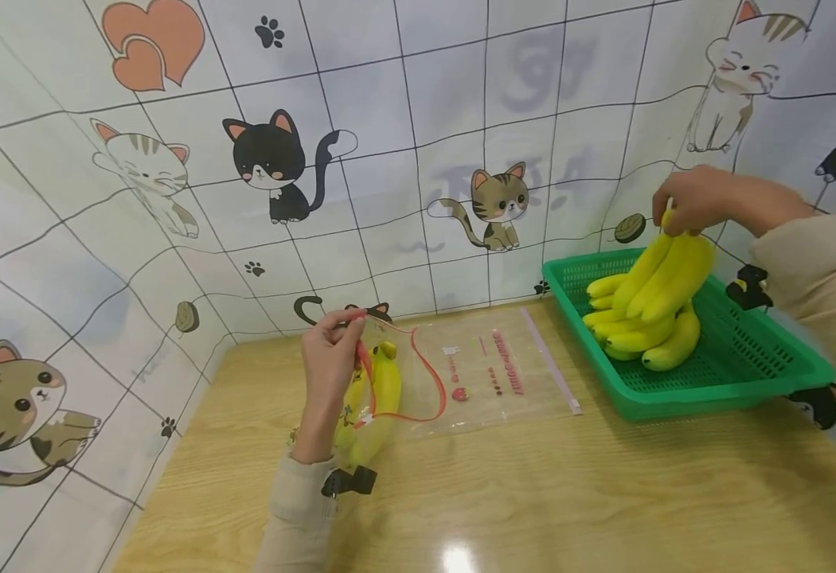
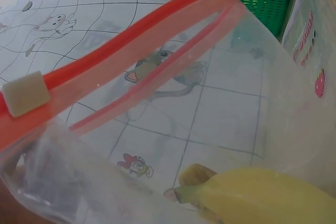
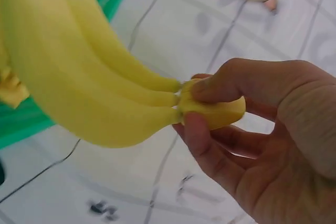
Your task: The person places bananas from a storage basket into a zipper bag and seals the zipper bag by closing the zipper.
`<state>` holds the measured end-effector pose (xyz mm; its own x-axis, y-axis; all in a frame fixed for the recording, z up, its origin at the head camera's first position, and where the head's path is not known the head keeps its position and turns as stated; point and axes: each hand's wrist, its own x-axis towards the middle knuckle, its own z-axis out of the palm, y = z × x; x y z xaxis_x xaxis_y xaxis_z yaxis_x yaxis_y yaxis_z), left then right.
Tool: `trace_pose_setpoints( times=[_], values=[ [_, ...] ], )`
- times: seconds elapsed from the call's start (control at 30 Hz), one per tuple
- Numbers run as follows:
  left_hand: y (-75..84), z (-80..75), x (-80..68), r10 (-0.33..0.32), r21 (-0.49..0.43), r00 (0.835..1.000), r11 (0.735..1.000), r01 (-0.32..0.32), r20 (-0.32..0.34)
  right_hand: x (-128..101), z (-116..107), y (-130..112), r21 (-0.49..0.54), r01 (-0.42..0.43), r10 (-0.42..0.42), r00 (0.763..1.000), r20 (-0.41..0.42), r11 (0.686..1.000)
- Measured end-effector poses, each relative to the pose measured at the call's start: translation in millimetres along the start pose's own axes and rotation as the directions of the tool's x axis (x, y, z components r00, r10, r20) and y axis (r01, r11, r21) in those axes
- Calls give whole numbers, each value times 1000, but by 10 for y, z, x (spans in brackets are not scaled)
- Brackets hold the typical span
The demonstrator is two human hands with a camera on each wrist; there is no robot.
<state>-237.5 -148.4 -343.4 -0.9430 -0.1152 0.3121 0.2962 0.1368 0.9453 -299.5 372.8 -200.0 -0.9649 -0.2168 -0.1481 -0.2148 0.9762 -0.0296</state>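
Left hand [image 1: 328,350], nearer, pinches the red zip rim of the clear bag [image 1: 461,374] to hold its mouth open around the banana [image 1: 382,394] inside, while farther right the right hand [image 1: 690,199] grips a bunch [image 1: 665,278] by its stem, hanging above the green basket [image 1: 748,366].

A bunch of yellow bananas [image 1: 665,274] is held up by its stem, pinched at its twelve o'clock end, so that the fruits hang down toward seven o'clock over the green basket [image 1: 748,374], where a second banana bunch [image 1: 640,334] lies on the mesh floor. At nine o'clock from the basket, a clear zip bag [image 1: 418,374] with a red seal strip and red print lies flat on the wooden table [image 1: 533,493], its mouth lifted open at the nine o'clock end. Inside that raised mouth a bagged banana [image 1: 382,390] is seen, yellow with a brownish stem tip.
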Motion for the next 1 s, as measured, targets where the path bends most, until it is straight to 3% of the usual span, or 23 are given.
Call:
trace_pose_setpoints(
  times=[0.23, 0.53, 0.7, 1.0],
  values=[
    [-16, 0, 23, 7, -12, 1000, 1000, -6, 5, 49, -71, -473, -34, 81, -85, 983, -161, 996],
    [-7, 26, 26, -8, -32, 1000, 999, 8, 8, 14, -57, -1139, 14, 183, -165, 916, -366, 983],
    [-12, 18, 31, -21, -28, 1000, 999, 21, 4, -70, 12, -1485, 80, 301, -225, 842, -491, 950],
    [-32, -28, 21, -3, -37, 1000, 999, 3, 4, -154, 212, -2011, 118, 519, -332, 687, -646, 846]
  ],
)
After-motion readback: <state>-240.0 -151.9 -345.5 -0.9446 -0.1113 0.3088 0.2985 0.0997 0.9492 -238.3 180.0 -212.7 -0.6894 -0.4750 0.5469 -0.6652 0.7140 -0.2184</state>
